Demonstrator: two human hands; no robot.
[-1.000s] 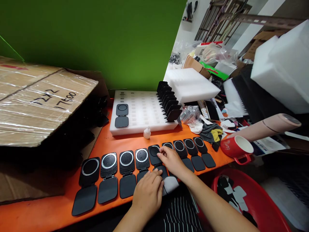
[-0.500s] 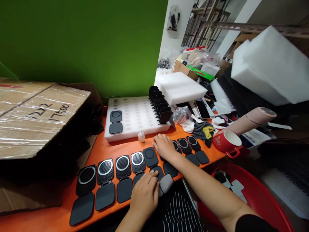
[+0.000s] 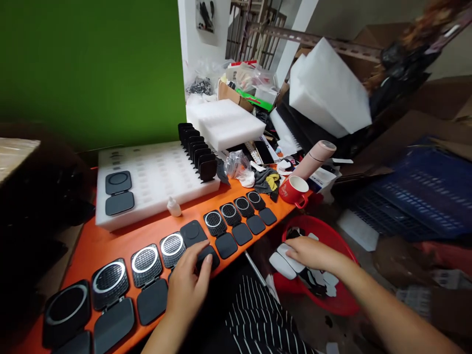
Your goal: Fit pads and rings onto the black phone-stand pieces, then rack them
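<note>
A row of black hinged two-panel pads lies along the table, several with a silver ring on a textured upper panel. My left hand (image 3: 190, 280) rests by the one with a plain dark upper panel (image 3: 192, 233). Its thumb and index finger are apart over the lower panel (image 3: 211, 256), with nothing visibly gripped. Off to the right, my right hand (image 3: 308, 251) is over a red basin (image 3: 344, 307). Its fingers are closed on the edge of a pale two-part sheet with rounded corners (image 3: 283, 265). More pale and black pieces (image 3: 319, 282) lie in the basin.
Behind the row, a white foam block (image 3: 155, 167) carries upright black pads (image 3: 199, 152) and one unfolded pad (image 3: 120, 191). A small dropper bottle (image 3: 174, 207) stands before it. A red mug (image 3: 294, 191) and pink flask (image 3: 313, 160) stand at the table's right end.
My right hand has moved from the row to above the basin, with the pale sheet that was beside my left hand. My left hand's thumb and finger have spread. The view has swung right.
</note>
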